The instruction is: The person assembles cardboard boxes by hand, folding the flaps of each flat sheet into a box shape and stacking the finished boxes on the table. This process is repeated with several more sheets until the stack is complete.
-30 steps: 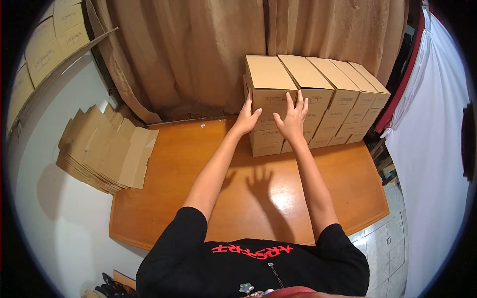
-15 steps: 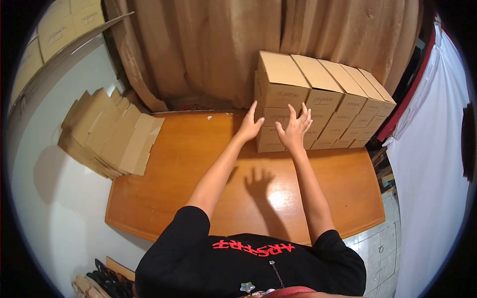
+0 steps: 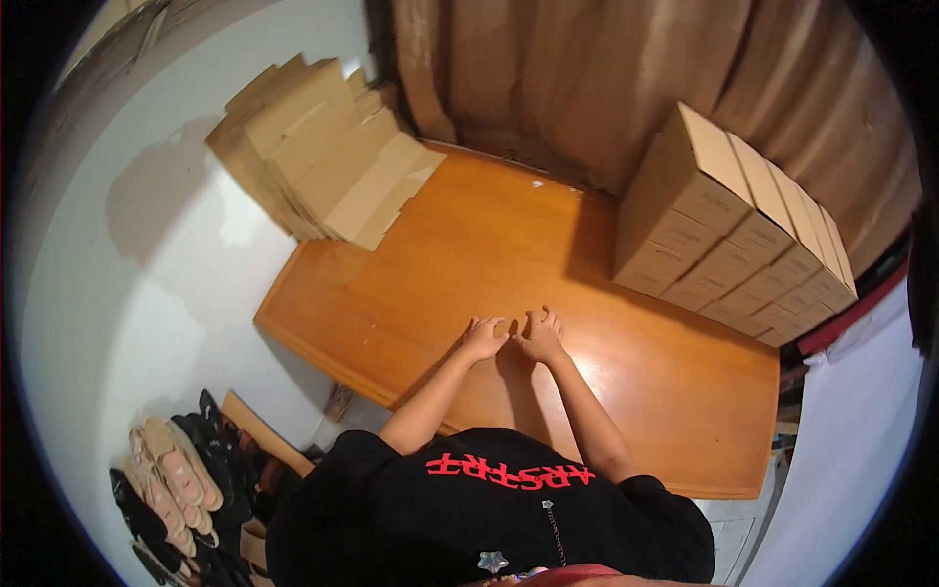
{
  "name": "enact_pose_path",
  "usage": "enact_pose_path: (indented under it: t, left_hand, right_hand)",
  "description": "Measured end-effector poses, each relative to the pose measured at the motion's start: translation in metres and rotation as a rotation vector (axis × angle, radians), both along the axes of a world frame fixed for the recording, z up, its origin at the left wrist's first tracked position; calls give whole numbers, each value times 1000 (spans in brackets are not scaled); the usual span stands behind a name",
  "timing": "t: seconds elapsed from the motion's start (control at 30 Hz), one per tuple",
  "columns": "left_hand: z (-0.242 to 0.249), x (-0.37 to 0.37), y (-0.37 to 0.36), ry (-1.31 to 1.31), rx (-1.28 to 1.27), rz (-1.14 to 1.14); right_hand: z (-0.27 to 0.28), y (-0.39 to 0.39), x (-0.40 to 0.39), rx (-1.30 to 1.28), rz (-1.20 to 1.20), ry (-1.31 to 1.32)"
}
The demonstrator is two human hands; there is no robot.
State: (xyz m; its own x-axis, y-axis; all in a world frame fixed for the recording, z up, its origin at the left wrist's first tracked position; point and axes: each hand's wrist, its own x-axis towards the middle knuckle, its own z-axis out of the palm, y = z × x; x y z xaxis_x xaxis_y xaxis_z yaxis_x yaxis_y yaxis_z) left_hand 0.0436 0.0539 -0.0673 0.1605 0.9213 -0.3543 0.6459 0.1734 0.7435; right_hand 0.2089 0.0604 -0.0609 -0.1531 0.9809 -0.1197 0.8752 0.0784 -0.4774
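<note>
Low over the front middle of the wooden table [image 3: 469, 245], my left hand [image 3: 485, 338] is open with its fingers loosely curled and nothing in it. Just to its right, my right hand [image 3: 541, 336] is open too, fingers apart and bent, also without anything in it. The two hands nearly meet at the fingertips. Beyond them to the right stands a stack of closed cardboard boxes [image 3: 714, 201], piled in rows several high. At the back left lie flattened cardboard boxes [image 3: 328, 157], leaning in a pile against the wall.
A brown curtain [image 3: 577, 78] hangs behind the table. White cloth [image 3: 851, 391] drapes on the right side. Several shoes [image 3: 176, 479] are gathered on the lower left beside the white wall [image 3: 108, 313]. Small white scraps [image 3: 537, 184] lie near the table's back edge.
Both hands have drawn back from the box stack toward my body and down close to the table. My view has turned left, so the stack now sits farther right.
</note>
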Motion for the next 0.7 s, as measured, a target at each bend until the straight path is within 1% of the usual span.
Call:
enact_pose_path:
  t: [0.07, 0.17, 0.23, 0.33, 0.43, 0.57, 0.67, 0.7]
  left_hand:
    - [11, -26, -18, 159, -16, 32]
    - [-10, -72, -28, 173, 15, 105]
    - [-13, -101, -29, 217, 21, 122]
    - [-19, -142, -21, 284, 26, 149]
    - [-15, -175, 0, 350, 0, 201]
    - [-8, -211, 45, 413, -52, 311]
    - [-12, -234, 89, 479, -16, 370]
    - [-13, -240, 103, 497, 27, 352]
  right_hand:
    - [-7, -4, -32, -69, 74, -3]
    - [-9, -3, -79, -139, 166, -10]
    - [-14, 4, -108, -154, 218, -22]
    - [-16, 14, -149, -117, 264, -112]
    - [-23, 28, -177, -66, 299, -95]
    - [-17, 36, -200, -61, 240, -141]
    - [-12, 38, -208, -54, 216, -202]
    - [-12, 39, -210, -48, 210, -217]
